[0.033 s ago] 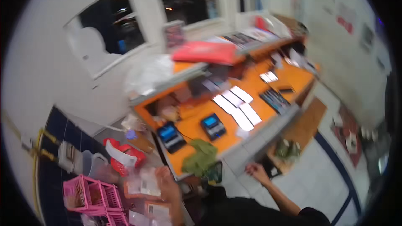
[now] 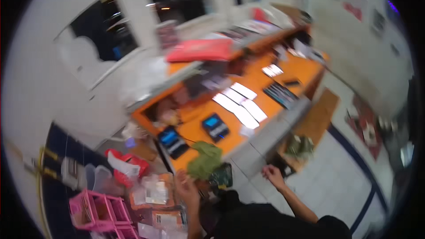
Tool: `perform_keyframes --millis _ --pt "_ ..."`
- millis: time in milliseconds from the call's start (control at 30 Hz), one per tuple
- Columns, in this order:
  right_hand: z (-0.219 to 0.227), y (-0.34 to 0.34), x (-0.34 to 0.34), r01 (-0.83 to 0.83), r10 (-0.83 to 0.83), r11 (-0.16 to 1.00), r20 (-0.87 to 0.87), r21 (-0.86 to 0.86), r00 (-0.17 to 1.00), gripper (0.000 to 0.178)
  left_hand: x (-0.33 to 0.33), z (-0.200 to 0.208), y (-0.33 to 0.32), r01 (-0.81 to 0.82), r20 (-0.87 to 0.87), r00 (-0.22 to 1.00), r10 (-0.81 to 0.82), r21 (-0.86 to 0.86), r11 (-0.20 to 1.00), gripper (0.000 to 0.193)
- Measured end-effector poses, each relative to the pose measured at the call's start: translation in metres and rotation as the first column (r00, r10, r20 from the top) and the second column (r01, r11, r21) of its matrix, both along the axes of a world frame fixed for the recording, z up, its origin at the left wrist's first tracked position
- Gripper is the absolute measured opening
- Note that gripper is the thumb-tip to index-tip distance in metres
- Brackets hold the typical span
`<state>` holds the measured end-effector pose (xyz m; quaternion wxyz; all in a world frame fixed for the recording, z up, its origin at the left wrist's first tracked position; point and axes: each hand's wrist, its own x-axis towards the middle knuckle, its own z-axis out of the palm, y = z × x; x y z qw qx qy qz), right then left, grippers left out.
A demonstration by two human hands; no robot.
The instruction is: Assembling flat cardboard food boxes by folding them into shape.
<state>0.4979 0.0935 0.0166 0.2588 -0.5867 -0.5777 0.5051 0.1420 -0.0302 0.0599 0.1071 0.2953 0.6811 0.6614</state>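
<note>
My left hand hangs at the front left corner of the orange desk, close to a crumpled green cloth. Motion smears its fingers, so I cannot make out whether it grips anything. To its left lie clear plastic packets on an orange surface. My right hand is raised over the tiled floor, beside a low wooden bench. Its fingers are loosely bent and apart, with nothing visible in them. A dark green item sits below the cloth, near my body.
Two dark card-terminal-like devices with blue screens stand on the desk, near several bright white sheets and a dark tray. Pink baskets and a red bag are at lower left. A red packet tops the upper ledge.
The whole view has shifted, with the desk now farther left and up. My left hand has moved from over the packets toward the green cloth. My right hand stays near the bench.
</note>
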Motion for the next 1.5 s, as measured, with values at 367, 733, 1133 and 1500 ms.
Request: perform_keyframes --millis 367,733,1133,1500 --pt "-0.162 -0.298 0.133 0.737 -0.802 0.596 -0.283 -0.319 0.526 0.024 0.144 -0.283 -0.016 0.653 0.148 0.118 -0.982 -0.757 -0.035 0.037" --pt "-0.26 -0.322 0.324 0.91 -0.994 0.07 -0.109 -0.409 0.027 0.03 0.058 -0.333 0.06 0.21 0.218 -0.279 -0.935 -0.936 -0.281 0.011" --pt "-0.376 -0.366 0.435 0.483 -0.899 -0.428 0.304 -0.764 -0.316 0.024 0.865 -0.292 0.376 0.728 0.046 -0.28 -0.959 -0.641 -0.243 0.028" --pt "-0.5 -0.203 0.856 0.732 -0.464 0.666 0.688 -0.144 0.558 0.013 1.085 -0.321 0.452 0.755 0.212 -0.221 -0.952 -0.58 -0.305 0.024"
